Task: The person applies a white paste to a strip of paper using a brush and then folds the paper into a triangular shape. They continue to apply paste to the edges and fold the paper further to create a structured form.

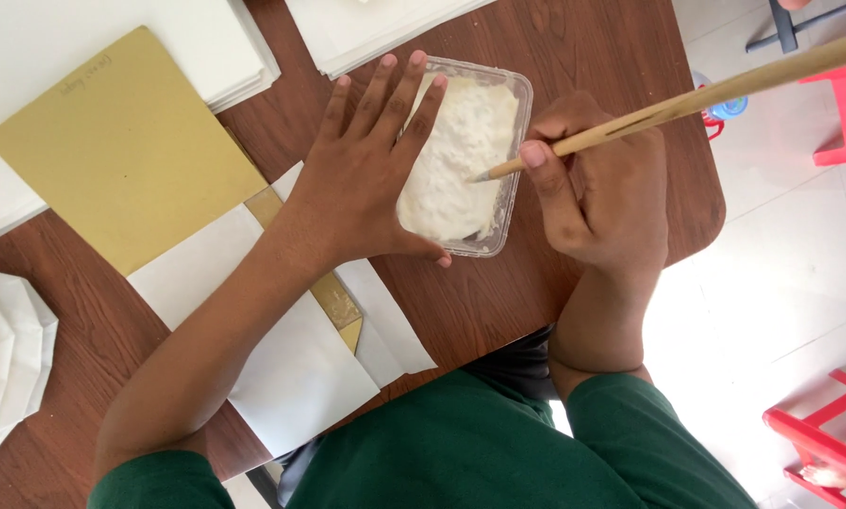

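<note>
Around: a mustard-yellow card sheet (121, 151) lies far left on stacked white paper (27, 57); a white envelope with gold lining (291, 349) lies under the left forearm; folded white paper (3, 349) sits at the near left edge.
Surface: dark brown wood (612, 47), rounded at its right corner.
Room: pale tiled floor (781, 245) to the right, with red stools (843, 113) far and near.
Container: a clear plastic tub (522, 104), right of centre, filled with lumpy white paste (465, 160).
Left hand: the left hand (366, 179) is open and flat, fingers spread against the tub's left side.
Right hand: the right hand (602, 188) is closed around a wooden stick (687, 99), whose tip dips into the paste.
</note>
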